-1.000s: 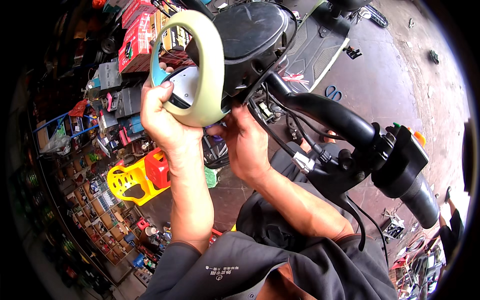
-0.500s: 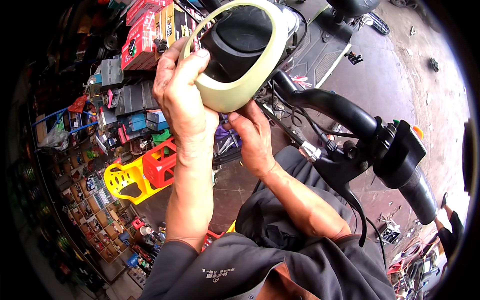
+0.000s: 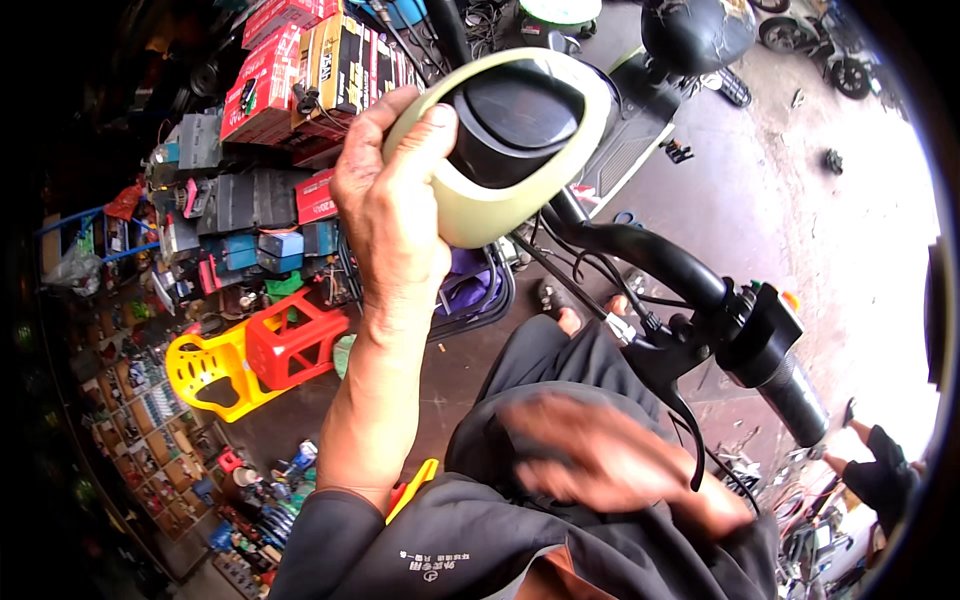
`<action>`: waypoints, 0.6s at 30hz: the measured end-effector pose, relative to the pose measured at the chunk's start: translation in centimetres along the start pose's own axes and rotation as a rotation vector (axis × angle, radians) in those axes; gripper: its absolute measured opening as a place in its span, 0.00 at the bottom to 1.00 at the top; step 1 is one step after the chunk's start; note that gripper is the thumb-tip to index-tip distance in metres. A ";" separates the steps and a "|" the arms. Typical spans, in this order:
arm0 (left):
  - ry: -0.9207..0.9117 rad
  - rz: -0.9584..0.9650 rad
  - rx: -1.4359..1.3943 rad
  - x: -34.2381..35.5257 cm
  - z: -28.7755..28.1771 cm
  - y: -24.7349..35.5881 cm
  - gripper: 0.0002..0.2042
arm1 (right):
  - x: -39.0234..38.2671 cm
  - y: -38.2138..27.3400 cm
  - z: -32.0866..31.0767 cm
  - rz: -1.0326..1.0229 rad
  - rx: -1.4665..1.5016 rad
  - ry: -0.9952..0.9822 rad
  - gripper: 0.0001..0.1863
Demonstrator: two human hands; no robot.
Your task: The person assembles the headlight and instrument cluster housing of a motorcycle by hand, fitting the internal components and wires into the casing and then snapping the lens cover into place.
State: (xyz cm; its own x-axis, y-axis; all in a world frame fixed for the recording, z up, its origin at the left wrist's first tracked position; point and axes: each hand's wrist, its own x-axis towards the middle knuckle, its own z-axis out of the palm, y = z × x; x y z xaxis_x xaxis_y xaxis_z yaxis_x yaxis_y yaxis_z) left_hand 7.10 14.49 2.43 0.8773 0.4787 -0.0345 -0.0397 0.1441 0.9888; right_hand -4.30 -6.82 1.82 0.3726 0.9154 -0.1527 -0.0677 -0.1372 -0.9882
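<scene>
My left hand (image 3: 385,205) grips the left side of a pale yellow-green headlight-like cover (image 3: 475,215), thumb over its rim and fingers behind. A smooth black part (image 3: 525,105) fills the middle of this rounded cover. It sits beside the black handlebar (image 3: 640,250), and whether the two are joined is hidden. My right hand (image 3: 590,450), smeared by motion, is low in front of my body, over the dark clothing, and its fingers do not show clearly. To its right are the brake lever (image 3: 680,400) and a black handlebar grip (image 3: 795,400).
Red boxes (image 3: 262,95) and dark battery-like blocks (image 3: 255,200) are stacked at left. Nearer stand a yellow and red plastic seat (image 3: 215,370) and a compartmented rack (image 3: 150,430) of small parts. A black saddle (image 3: 698,35) is at the far right; another person's legs (image 3: 870,460) show at right.
My right hand has left the cover's lower edge and moved down toward my body. My left hand still holds the cover, which now appears slightly lower and farther right.
</scene>
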 end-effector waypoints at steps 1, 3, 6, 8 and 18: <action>-0.023 0.007 0.010 0.0 0.0 -0.1 0.16 | -2.7 -1.3 0.4 -0.058 0.099 -0.016 0.29; -0.018 -0.022 -0.006 -0.4 0.5 0.2 0.16 | -6.1 -4.1 -0.5 -0.142 0.237 -0.080 0.25; -0.043 -0.070 -0.011 -0.3 1.0 0.1 0.16 | -9.6 -10.8 -4.9 -0.150 0.246 -0.024 0.24; -0.025 -0.062 -0.019 0.0 0.4 -0.3 0.16 | -11.3 -11.5 -5.7 -0.212 0.270 0.261 0.18; -0.015 -0.008 0.065 0.1 1.2 -0.7 0.16 | 8.7 -2.3 -33.0 0.655 -0.633 0.705 0.34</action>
State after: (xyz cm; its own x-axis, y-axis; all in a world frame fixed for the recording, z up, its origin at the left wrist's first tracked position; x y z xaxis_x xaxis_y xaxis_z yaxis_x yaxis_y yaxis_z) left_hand 7.79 13.41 1.96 0.8846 0.4646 -0.0412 -0.0016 0.0915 0.9958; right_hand 29.66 -11.07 2.38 0.8857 0.2106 -0.4138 -0.0371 -0.8563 -0.5152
